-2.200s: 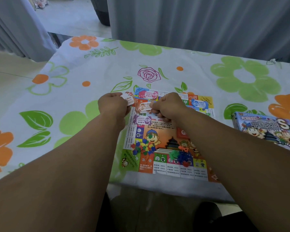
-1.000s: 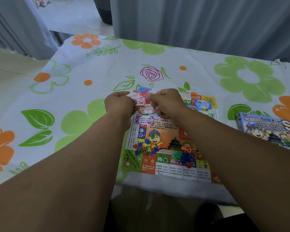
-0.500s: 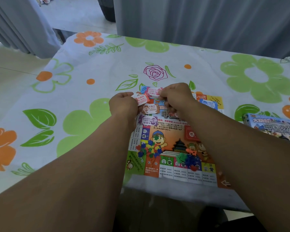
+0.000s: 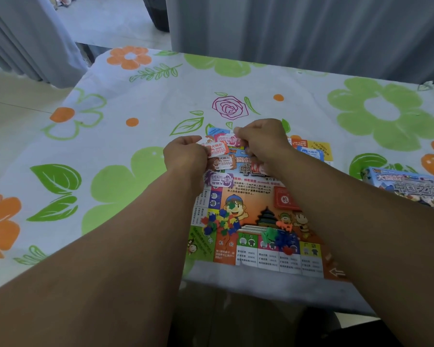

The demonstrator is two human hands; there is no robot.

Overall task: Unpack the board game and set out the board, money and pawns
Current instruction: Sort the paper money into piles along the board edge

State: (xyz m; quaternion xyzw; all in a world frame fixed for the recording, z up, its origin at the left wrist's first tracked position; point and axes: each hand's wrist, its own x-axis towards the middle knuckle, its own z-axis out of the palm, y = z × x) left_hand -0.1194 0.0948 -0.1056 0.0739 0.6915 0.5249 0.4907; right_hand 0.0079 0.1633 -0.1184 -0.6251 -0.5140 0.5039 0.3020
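While the left hand (image 4: 186,154) pinches an orange paper banknote (image 4: 217,149) and the right hand (image 4: 261,141) a pink paper banknote (image 4: 226,140) over the far edge of the colourful printed board (image 4: 261,206), part them gently and lay each flat.

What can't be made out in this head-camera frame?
Head view:
- Game box: cut off by the right edge.
- Board, centre-right: hidden under the right forearm.
- Right hand grip on the pink note: fingertips hidden behind knuckles.
- Coloured plastic pieces: too small and blurred to count.
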